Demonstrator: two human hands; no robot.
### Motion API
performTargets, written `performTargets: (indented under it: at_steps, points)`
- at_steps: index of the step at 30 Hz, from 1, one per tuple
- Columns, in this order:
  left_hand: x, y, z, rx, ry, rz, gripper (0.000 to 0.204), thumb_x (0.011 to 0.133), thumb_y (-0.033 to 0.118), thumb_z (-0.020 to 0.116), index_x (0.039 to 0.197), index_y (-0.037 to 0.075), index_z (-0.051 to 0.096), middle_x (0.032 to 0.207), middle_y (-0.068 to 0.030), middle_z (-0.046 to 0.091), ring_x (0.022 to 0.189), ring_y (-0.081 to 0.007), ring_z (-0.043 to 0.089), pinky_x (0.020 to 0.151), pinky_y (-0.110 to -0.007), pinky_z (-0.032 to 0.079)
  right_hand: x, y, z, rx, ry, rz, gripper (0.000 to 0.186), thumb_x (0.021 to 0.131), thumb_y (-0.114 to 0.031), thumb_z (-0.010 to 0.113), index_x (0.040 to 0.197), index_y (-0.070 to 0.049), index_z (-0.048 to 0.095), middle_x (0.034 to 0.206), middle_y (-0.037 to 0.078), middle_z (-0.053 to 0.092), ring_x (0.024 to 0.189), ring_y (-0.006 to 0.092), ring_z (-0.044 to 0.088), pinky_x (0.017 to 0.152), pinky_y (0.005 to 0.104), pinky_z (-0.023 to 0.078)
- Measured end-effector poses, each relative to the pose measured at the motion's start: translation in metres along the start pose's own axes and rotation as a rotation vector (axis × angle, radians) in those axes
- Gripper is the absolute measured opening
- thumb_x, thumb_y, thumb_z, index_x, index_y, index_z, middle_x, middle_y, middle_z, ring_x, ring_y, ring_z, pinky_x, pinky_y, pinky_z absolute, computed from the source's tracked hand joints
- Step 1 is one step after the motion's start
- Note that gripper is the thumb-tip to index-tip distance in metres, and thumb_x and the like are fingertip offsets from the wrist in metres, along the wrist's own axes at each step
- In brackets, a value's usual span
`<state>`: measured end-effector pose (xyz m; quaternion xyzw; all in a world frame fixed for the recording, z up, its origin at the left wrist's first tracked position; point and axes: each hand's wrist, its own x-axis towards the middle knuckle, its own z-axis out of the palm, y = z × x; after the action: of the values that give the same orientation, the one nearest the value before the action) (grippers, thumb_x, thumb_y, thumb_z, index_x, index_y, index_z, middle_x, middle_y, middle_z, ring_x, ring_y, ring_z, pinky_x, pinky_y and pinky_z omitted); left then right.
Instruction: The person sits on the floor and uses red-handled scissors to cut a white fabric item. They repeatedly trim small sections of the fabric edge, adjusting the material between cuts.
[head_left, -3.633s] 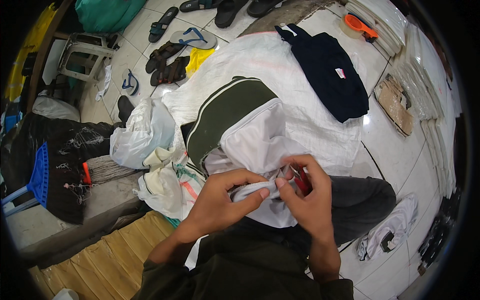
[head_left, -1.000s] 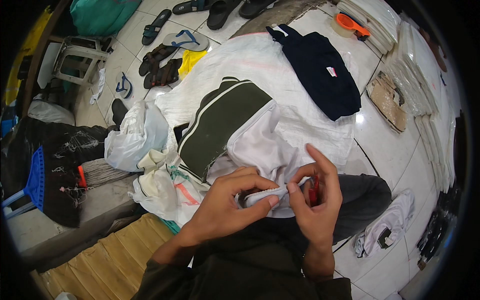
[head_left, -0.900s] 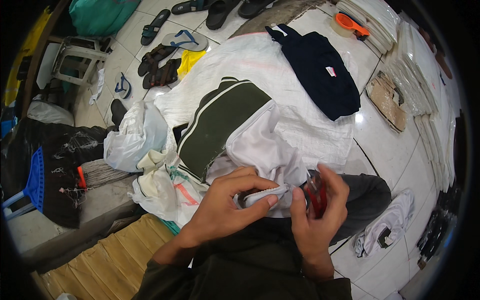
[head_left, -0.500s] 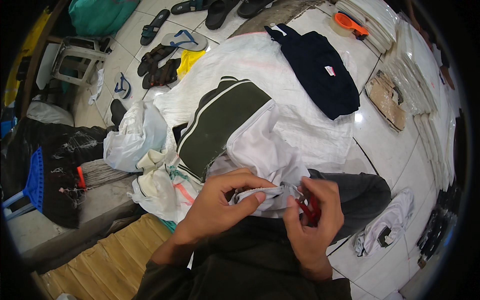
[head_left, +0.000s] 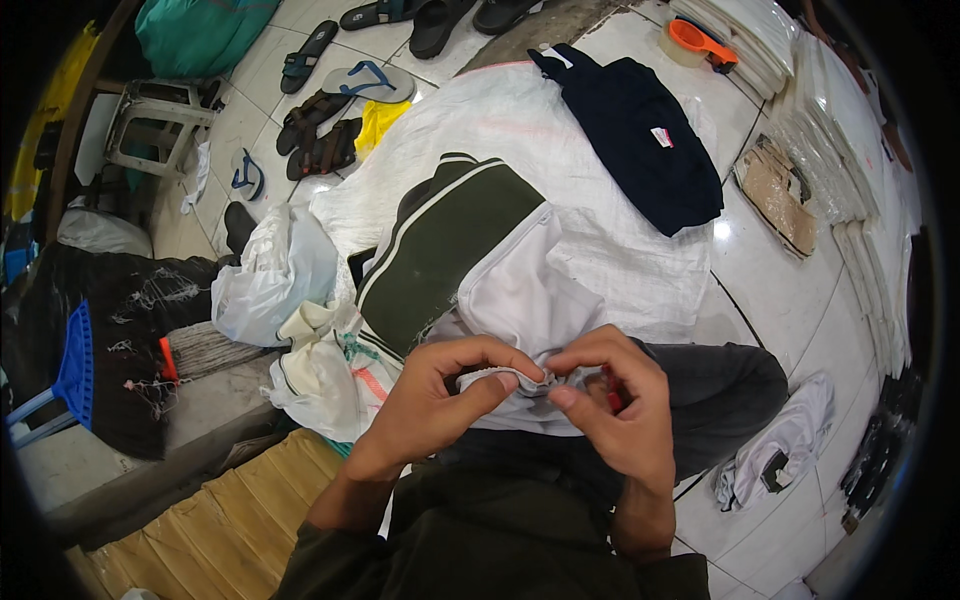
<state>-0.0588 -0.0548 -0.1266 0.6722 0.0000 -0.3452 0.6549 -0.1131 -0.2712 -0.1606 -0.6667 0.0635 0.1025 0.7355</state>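
Left hand [head_left: 430, 408] and right hand [head_left: 628, 405] pinch the olive-and-white garment [head_left: 510, 290] near me, its bulk on their far side.

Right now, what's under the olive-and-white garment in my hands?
Under the olive-and-white garment runs a white woven sheet, visible around its far side. A dark object peeks out at the left; its rest, and anything fully covered, is hidden.

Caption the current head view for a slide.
Left hand and right hand pinch white fabric, a red tool in the right.
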Motion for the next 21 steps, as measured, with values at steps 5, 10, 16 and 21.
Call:
performTargets:
  at_steps: [5,10,16,21]
  points:
    - [0.0,0.002,0.002,0.018,-0.005,0.035,0.016,0.096,0.005,0.069,0.108,-0.003,0.077,0.105,-0.0083,0.076,0.105,-0.0136,0.067,0.097,-0.03,0.05,0.01,0.007,0.006,0.082,-0.073,-0.104,0.012,0.092,0.001,0.077,0.104,0.002,0.075,0.102,0.007,0.068,0.087,0.0109,0.062,0.074,0.0243,0.047]
    - [-0.003,0.007,0.004,0.138,0.011,-0.047,0.018,0.096,0.007,0.072,0.11,-0.004,0.076,0.104,-0.0085,0.077,0.101,-0.012,0.068,0.093,-0.029,0.051,0.01,0.005,-0.002,-0.047,-0.01,-0.101,0.008,0.093,0.0,0.077,0.1,0.003,0.072,0.099,0.007,0.066,0.083,0.0115,0.061,0.071,0.0252,0.047]
    - [-0.003,0.01,0.011,0.119,-0.018,-0.049,0.023,0.096,0.011,0.076,0.113,-0.005,0.076,0.105,-0.0091,0.077,0.098,-0.0125,0.069,0.09,-0.029,0.053,0.011,-0.007,0.002,-0.268,0.056,-0.175,0.015,0.09,0.0,0.08,0.101,0.001,0.07,0.095,0.011,0.065,0.079,0.0183,0.064,0.068,0.0273,0.049]
    - [-0.004,0.009,0.015,0.168,0.026,0.042,0.022,0.096,0.011,0.076,0.112,-0.004,0.076,0.103,-0.0095,0.078,0.096,-0.0128,0.07,0.088,-0.029,0.054,-0.011,-0.021,0.023,-0.534,0.458,-0.294,0.032,0.084,-0.003,0.084,0.112,0.001,0.069,0.094,0.013,0.068,0.078,0.0254,0.071,0.064,0.0331,0.054]
